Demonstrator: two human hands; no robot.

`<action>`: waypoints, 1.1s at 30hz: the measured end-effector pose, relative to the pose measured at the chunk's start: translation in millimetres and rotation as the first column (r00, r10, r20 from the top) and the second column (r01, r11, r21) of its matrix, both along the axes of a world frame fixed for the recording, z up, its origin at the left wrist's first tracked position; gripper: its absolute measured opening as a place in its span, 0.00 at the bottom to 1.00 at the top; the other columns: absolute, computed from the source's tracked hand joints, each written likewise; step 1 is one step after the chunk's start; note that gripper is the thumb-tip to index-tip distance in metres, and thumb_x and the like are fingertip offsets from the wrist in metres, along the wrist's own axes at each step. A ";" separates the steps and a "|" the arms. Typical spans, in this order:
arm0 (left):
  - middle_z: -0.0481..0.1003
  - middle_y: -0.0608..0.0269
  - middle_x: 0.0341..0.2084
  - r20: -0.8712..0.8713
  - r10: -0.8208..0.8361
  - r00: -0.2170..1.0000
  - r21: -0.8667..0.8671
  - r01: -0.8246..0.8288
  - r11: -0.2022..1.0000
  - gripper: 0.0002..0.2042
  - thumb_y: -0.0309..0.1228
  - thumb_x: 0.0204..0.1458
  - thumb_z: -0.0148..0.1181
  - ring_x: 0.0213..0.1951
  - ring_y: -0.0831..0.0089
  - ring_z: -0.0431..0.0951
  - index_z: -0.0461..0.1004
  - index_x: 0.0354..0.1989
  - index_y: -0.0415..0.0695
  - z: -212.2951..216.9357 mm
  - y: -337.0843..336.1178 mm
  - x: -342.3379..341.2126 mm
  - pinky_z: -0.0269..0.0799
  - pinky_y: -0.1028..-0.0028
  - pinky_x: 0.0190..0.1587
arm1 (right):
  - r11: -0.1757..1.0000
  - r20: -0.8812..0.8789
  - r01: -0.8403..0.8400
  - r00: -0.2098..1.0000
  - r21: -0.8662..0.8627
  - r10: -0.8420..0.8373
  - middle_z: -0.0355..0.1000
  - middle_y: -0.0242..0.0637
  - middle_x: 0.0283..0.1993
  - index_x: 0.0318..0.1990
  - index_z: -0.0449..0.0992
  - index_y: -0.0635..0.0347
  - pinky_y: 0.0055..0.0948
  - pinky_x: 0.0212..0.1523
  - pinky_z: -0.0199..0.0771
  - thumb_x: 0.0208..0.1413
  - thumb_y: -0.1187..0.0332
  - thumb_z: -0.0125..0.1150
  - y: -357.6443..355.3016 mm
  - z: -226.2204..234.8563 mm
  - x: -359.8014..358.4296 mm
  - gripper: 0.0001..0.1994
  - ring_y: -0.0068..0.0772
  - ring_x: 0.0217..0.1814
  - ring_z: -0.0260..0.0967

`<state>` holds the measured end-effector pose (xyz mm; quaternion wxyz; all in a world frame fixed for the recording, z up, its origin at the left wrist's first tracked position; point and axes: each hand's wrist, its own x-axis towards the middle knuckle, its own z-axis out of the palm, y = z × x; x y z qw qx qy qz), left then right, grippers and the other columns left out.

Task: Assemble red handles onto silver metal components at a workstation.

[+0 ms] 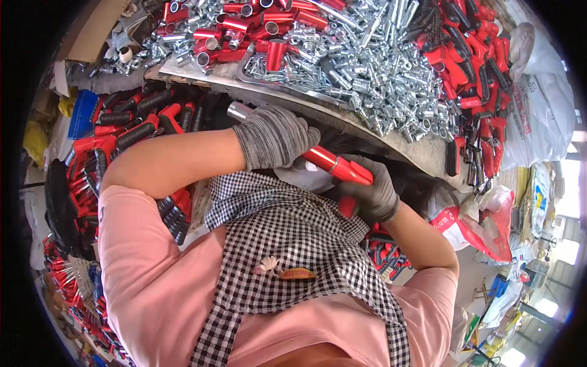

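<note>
In front of my chest I hold a red hand tool [321,158] with a tubular body, tilted down to the right. My left hand [275,137], in a grey knitted glove, is closed around its upper left part. A silver metal cylinder [239,111] sticks out beyond that hand; the glove hides whether it joins the tool. My right hand [374,188], also gloved, is wrapped around the tool's wider red end. A red piece [347,207] shows below the right hand's fingers, and the palm side is hidden.
The workbench edge [422,150] runs just beyond my hands. Heaped on it are silver metal fittings [373,79], red tubes [235,24] and red-and-black handles [471,61]. More red-and-black tools [140,119] are piled at my left. A red-and-white bag [480,223] is at right.
</note>
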<state>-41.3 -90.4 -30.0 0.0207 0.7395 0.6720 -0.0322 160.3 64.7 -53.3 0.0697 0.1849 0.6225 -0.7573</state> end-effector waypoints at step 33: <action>0.75 0.42 0.25 0.847 0.159 0.508 -0.323 0.254 0.912 0.23 0.40 0.40 0.62 0.25 0.56 0.76 0.73 0.45 0.40 -96.5 -19.8 16.6 0.74 0.64 0.30 | 0.038 -0.177 0.292 0.467 0.956 0.866 0.71 0.38 0.28 0.46 0.75 0.59 0.36 0.41 0.74 0.43 0.69 0.58 22.2 11.0 1.5 0.19 0.38 0.32 0.72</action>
